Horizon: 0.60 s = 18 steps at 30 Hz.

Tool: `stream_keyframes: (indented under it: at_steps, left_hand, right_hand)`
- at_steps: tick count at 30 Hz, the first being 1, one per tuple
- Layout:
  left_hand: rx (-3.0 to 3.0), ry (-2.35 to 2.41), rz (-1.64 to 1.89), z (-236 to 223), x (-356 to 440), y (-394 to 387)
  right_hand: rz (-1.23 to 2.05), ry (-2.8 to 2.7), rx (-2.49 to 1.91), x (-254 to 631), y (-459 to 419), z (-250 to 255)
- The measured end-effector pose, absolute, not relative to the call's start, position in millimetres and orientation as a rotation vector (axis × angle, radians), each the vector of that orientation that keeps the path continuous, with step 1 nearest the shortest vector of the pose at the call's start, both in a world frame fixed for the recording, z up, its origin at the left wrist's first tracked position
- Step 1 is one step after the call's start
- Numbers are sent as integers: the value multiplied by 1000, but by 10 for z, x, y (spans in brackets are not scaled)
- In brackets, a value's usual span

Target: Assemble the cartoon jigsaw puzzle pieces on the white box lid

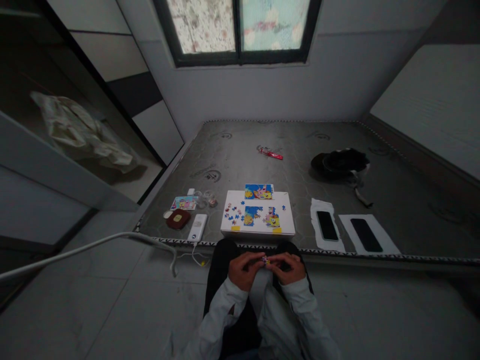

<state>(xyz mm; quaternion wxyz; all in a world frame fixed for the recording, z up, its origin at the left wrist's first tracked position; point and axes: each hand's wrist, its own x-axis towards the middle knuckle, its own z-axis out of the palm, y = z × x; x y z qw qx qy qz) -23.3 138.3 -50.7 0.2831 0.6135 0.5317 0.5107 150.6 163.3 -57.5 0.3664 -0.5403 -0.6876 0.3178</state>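
Observation:
Over my lap, my left hand (245,269) and my right hand (288,267) meet fingertip to fingertip, both closed on small colourful jigsaw puzzle pieces (266,260). Whether these are one piece or two joined ones is too small to tell. In front of them, a white box (288,220) lies flat on the mattress edge. On its top is a partly assembled jigsaw puzzle (249,216) with a cartoon picture and a gap in its upper middle. Loose puzzle pieces (234,216) are scattered at the box's left side. A cartoon picture card (258,191) rests at its far edge.
Left of the box are a white power bank (197,228) with a cable, a brown case (178,219) and another picture card (184,202). Two phones (327,225) lie on white sheets at the right. Farther back sit a dark cap (339,164) and a red wrapper (273,154).

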Motion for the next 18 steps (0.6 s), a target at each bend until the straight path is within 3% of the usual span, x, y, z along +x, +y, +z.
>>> stream_keyframes:
  at_steps: [11, 18]
  left_hand:
    - [1211, 1597, 1142, -776, -223, 1935]
    - [1190, 1707, 872, -1022, -337, 2865]
  right_hand:
    - [675, -1794, -1509, 1598, 1871, -1000]
    - [163, -1926, -1508, 1638, 2360, -1423]
